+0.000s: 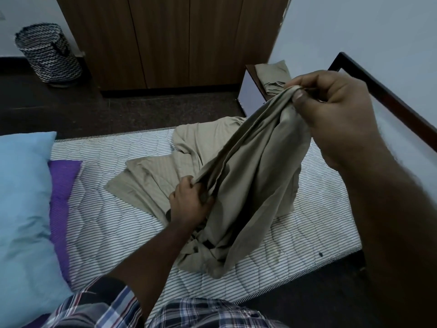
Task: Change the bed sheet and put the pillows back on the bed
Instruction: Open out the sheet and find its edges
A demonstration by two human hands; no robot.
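Observation:
A beige bed sheet (250, 176) lies bunched on the bare striped mattress (99, 209). My right hand (335, 114) pinches one edge of it and holds it high, near the bed frame. Lower down, my left hand (189, 202) grips the same stretched edge, so the cloth hangs taut between both hands. The rest of the sheet spreads over the mattress behind and below. A light blue pillow (23, 204) rests at the left on a purple cloth (61, 200).
A folded beige cloth (274, 76) sits on a small bedside stand (248, 91) beyond the bed. A dark wooden bed frame (387, 100) runs along the right by the wall. A zigzag-patterned laundry basket (47, 53) stands on the dark floor beside a wooden wardrobe (170, 39).

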